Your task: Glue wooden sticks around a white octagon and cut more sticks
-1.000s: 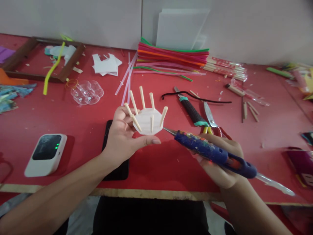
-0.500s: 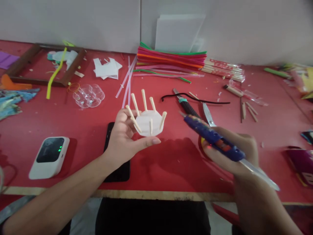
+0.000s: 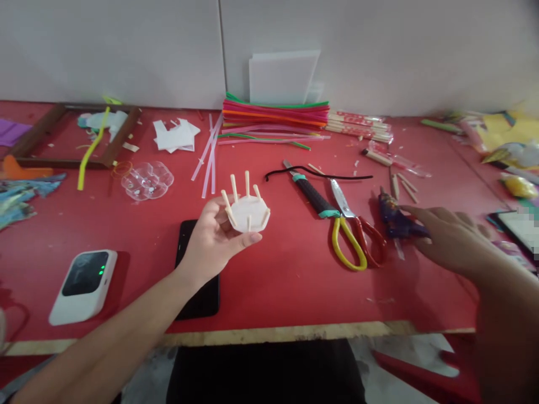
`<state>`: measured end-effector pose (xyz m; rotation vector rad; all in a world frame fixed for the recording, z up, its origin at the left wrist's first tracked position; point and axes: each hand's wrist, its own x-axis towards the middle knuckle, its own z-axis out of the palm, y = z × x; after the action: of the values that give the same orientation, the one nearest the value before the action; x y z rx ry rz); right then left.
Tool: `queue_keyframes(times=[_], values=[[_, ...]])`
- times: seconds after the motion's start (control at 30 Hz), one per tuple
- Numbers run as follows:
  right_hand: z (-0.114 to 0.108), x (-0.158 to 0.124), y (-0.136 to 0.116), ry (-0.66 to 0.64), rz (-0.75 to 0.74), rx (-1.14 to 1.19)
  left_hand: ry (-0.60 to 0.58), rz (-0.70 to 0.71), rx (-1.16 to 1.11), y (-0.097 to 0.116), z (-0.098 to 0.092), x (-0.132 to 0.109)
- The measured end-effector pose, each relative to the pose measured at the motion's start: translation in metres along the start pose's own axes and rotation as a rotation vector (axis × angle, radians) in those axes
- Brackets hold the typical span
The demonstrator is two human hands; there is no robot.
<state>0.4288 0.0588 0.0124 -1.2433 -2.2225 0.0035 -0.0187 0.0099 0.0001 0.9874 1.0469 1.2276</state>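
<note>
My left hand (image 3: 214,235) pinches a small white hexagonal base (image 3: 249,213) between thumb and fingers. Several short wooden sticks (image 3: 247,184) stand up around its rim. At the right, a dark blue glue gun (image 3: 391,216) lies on the red table, a clear glue stick poking from its back end. My right hand (image 3: 450,235) is at the gun's handle, fingers stretched out and not wrapped round it; whether they touch it I cannot tell. Scissors (image 3: 349,247) with one yellow and one red handle lie left of the gun, beside a black-handled cutting tool (image 3: 314,193).
A black phone (image 3: 197,300) lies under my left wrist, with a white device (image 3: 84,286) further left. Behind are colourful pipe cleaners (image 3: 275,115), pink glue sticks (image 3: 211,151), paper scraps (image 3: 177,134), packaged chopsticks (image 3: 360,126) and a brown frame (image 3: 63,163). A black pipe cleaner (image 3: 353,177) crosses the scissors' tip.
My right hand has moved right, and the glue gun it held in the air is now down on the table. The scissors are uncovered. My left hand still holds the base, slightly lower.
</note>
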Motion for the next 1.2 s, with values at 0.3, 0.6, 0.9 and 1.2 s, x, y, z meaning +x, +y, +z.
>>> queue_keyframes(times=[0.3,0.6,0.9,1.2], values=[[0.098,0.125,-0.111,-0.216,-0.141,-0.033,-0.147,-0.094,0.043,-0.004,0.003,-0.004],[0.183,0.193,-0.113,-0.384,-0.114,0.36,-0.037,-0.071,-0.042,0.001,-0.004,0.001],[0.112,0.155,-0.16,-0.07,0.114,0.644,-0.004,-0.131,-0.112,-0.004,-0.003,0.003],[0.092,0.12,-0.188,-0.065,0.184,0.662,-0.046,-0.079,-0.052,-0.003,0.001,-0.002]])
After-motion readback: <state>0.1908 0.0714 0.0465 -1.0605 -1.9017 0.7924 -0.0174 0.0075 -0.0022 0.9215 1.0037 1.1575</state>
